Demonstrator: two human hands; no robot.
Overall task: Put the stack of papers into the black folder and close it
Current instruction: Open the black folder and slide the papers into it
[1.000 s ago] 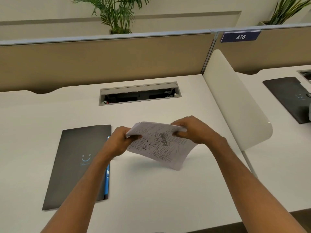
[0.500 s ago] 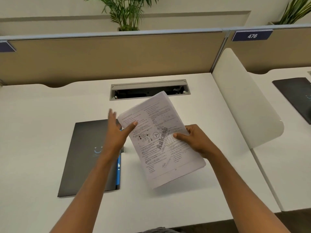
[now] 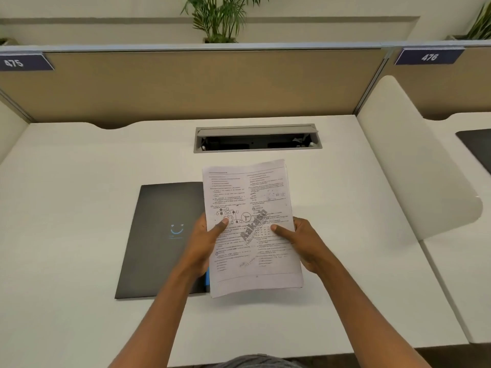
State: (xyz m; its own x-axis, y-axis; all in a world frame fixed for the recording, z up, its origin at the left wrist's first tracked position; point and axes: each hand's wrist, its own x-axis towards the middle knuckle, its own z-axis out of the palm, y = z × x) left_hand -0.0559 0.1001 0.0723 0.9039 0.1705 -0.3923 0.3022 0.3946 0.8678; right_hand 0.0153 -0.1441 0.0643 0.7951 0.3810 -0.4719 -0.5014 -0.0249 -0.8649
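Observation:
A stack of printed papers (image 3: 249, 197) is held upright in portrait, above the white desk (image 3: 79, 208). My left hand (image 3: 204, 243) grips its left edge with the thumb on the page. My right hand (image 3: 303, 243) grips the right edge, thumb on top. The black folder (image 3: 162, 235) lies closed and flat on the desk to the left, a light blue smile mark on its cover. The papers and my left hand cover its right edge, where a blue strip (image 3: 207, 277) shows.
A grey cable tray (image 3: 256, 139) is sunk into the desk behind the papers. A tan partition (image 3: 186, 83) closes the back. A white side divider (image 3: 414, 166) stands on the right, with another dark folder (image 3: 478, 147) on the neighbouring desk.
The papers have turned from tilted to straight portrait. My left hand, open half a second ago, now grips the left edge. Both hands hold the stack.

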